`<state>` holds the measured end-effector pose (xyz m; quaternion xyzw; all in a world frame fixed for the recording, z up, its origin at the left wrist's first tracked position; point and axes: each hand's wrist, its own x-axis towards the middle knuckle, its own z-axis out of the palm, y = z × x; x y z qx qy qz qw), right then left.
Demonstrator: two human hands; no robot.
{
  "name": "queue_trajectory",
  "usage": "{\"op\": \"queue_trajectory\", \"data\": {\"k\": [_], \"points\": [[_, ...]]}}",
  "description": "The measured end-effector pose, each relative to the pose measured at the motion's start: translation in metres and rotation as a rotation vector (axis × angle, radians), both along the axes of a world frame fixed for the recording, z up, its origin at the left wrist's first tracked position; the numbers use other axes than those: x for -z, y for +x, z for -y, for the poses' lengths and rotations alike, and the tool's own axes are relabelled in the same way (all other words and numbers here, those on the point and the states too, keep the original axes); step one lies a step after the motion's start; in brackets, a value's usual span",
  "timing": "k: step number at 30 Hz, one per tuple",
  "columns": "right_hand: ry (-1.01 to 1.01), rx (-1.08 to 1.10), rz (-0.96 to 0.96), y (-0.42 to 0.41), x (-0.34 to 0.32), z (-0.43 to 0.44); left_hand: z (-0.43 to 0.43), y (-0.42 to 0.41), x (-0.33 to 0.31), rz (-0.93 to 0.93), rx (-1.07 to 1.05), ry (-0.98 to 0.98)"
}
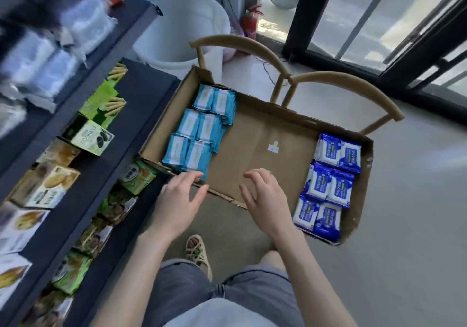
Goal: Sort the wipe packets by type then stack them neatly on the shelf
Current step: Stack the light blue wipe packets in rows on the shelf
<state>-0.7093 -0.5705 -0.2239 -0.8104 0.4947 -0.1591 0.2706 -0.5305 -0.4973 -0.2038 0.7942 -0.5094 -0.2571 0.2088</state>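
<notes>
Left hand (180,198): fingers (195,175) loose and spread, holding nothing, tips just beside the nearest light-blue packets (199,129). Right hand (265,198) is just as loose and empty over bare, flat cardboard. Glossy soft packs fill the left of the shallow box (265,124) in overlapping rows; dark-blue packets (328,182) line its right wall. The box sits on a chair (290,79) with a curved back, and a dark shelf (141,91) stands to the left.

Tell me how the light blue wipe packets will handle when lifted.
The light blue packets look like soft film pouches, so they will probably flex, not stay stiff. Glossy wrap may be slippery. They sit in tight overlapping rows in the box, so pulling one could drag its neighbours.
</notes>
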Motion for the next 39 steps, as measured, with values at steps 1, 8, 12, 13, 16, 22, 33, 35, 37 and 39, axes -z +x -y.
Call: {"op": "queue_trajectory", "data": {"k": [1, 8, 12, 13, 16, 22, 33, 35, 37, 39], "points": [[0.012, -0.003, 0.004, 0.02, -0.001, -0.015, -0.017, 0.019, 0.001, 0.002, -0.015, 0.019], [0.049, 0.001, -0.026, 0.101, -0.012, -0.041, -0.044, 0.101, -0.002, -0.065, 0.012, 0.091], [0.079, 0.036, -0.049, 0.128, -0.01, -0.017, -0.008, 0.128, 0.004, -0.095, 0.039, 0.069], [0.094, 0.05, -0.053, 0.135, -0.006, -0.009, 0.003, 0.135, 0.009, -0.101, 0.049, 0.068], [0.158, 0.079, -0.069, 0.152, 0.014, 0.015, 0.037, 0.154, 0.03, -0.122, 0.055, 0.113], [0.366, 0.092, -0.144, 0.184, 0.072, 0.067, 0.088, 0.185, 0.081, -0.205, -0.008, 0.295], [0.707, 0.238, -0.196, 0.232, 0.203, 0.111, 0.138, 0.217, 0.212, -0.302, -0.208, 0.525], [0.758, 0.305, -0.192, 0.238, 0.228, 0.111, 0.145, 0.219, 0.239, -0.29, -0.241, 0.545], [0.811, 0.386, -0.14, 0.243, 0.251, 0.112, 0.152, 0.221, 0.264, -0.29, -0.287, 0.559], [0.84, 0.499, -0.067, 0.247, 0.27, 0.115, 0.159, 0.223, 0.286, -0.267, -0.328, 0.565]]}}
